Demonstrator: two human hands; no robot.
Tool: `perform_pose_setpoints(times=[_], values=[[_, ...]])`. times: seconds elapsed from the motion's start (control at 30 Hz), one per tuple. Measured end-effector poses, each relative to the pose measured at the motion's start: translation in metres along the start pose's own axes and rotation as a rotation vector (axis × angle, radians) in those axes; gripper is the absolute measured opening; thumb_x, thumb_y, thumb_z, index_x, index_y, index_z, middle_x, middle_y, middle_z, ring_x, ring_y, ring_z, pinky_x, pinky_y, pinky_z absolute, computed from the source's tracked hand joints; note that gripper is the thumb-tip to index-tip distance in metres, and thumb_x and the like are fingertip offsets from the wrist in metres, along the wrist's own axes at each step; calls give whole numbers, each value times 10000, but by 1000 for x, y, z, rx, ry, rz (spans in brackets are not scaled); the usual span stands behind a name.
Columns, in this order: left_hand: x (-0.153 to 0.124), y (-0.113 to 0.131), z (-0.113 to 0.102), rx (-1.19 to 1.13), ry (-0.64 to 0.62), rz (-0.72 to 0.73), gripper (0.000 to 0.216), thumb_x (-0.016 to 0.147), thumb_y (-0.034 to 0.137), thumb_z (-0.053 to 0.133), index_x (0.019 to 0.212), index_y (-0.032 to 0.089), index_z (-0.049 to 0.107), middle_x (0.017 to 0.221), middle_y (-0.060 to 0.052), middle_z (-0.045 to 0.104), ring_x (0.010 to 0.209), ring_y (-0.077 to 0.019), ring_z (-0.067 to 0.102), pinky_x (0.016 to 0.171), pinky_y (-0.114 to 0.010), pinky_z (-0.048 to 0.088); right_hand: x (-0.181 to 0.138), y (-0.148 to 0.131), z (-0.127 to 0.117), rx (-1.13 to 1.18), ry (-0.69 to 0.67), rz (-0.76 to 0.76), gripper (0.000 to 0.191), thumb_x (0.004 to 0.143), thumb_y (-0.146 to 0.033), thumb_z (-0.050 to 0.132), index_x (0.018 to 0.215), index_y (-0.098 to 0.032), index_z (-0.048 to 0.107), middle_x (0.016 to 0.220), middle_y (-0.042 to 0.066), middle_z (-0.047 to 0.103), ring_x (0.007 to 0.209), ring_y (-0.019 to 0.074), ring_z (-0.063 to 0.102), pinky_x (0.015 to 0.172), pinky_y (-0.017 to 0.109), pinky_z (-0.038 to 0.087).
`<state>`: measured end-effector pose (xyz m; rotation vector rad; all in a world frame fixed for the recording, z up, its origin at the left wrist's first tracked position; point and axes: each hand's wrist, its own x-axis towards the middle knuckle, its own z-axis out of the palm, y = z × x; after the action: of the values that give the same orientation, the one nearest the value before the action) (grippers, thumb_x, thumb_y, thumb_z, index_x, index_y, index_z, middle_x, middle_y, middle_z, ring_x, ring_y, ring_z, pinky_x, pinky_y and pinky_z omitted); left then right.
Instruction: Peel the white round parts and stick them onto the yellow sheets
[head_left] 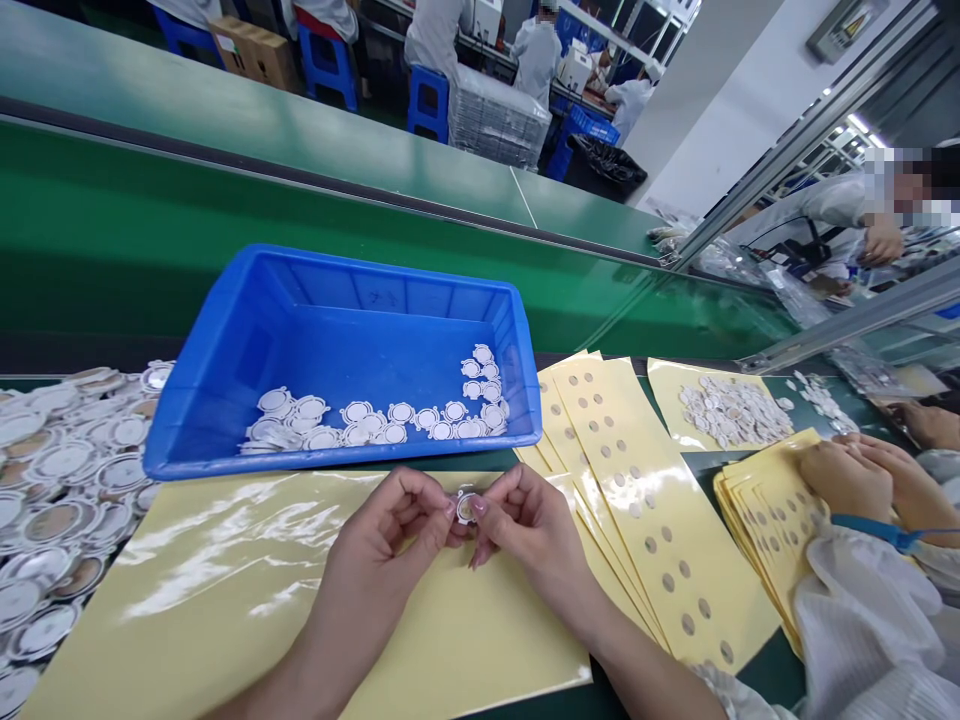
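Between the fingertips of both hands is a small round white part [466, 508] with a ring-shaped rim and a little tab. My left hand [390, 540] pinches its left side, and my right hand [525, 525] grips its right side with the thumb over the face. Both hands are above a glossy yellow sheet [225, 580]. Just beyond them stands a blue bin [345, 466], with similar white parts [367, 425] lying along its near side and right corner. Fingers cover some of the held part.
A heap of white round parts [67, 470] spreads at the left. Yellow sheets with round grey stickers [622, 450] lie at the right. Farther right, a co-worker's hands [855, 480] work by more sheets and a pile of parts [735, 410]. A green ledge [300, 130] runs behind the bin.
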<state>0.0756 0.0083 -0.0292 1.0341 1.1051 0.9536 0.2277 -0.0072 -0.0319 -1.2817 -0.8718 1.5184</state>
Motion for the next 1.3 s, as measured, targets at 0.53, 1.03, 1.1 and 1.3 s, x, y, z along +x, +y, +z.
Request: perform_pose_setpoints(times=[0.53, 1.03, 1.1, 1.3], values=[[1, 3, 0, -12, 8, -24, 182, 717, 346, 695, 679, 207, 583, 659, 3, 663, 614, -152, 652, 585, -219, 541, 0, 2, 0, -1, 3, -8, 359, 767, -430, 773, 729, -153, 548, 596, -1, 667, 465, 98, 623, 475, 188, 535], [2, 3, 0, -7, 6, -27, 189, 717, 354, 694, 669, 209, 583, 668, -9, 670, 623, -168, 652, 594, -239, 539, 0, 3, 1, 3, 9, -10, 371, 750, -442, 781, 715, -161, 542, 593, -1, 663, 456, 101, 612, 467, 197, 530], [2, 3, 0, -5, 4, -24, 185, 717, 351, 690, 664, 210, 581, 664, -6, 666, 621, -166, 650, 590, -236, 536, 0, 4, 1, 5, 2, -13, 366, 753, -434, 781, 719, -160, 542, 606, 4, 668, 462, 99, 610, 470, 197, 530], [0, 6, -1, -12, -7, -10, 176, 717, 332, 680, 637, 214, 575, 638, 5, 653, 609, -159, 644, 580, -225, 527, 1, 6, 0, 34, -12, -40, 364, 747, -395, 798, 850, -185, 518, 662, -45, 618, 498, 81, 588, 469, 178, 524]])
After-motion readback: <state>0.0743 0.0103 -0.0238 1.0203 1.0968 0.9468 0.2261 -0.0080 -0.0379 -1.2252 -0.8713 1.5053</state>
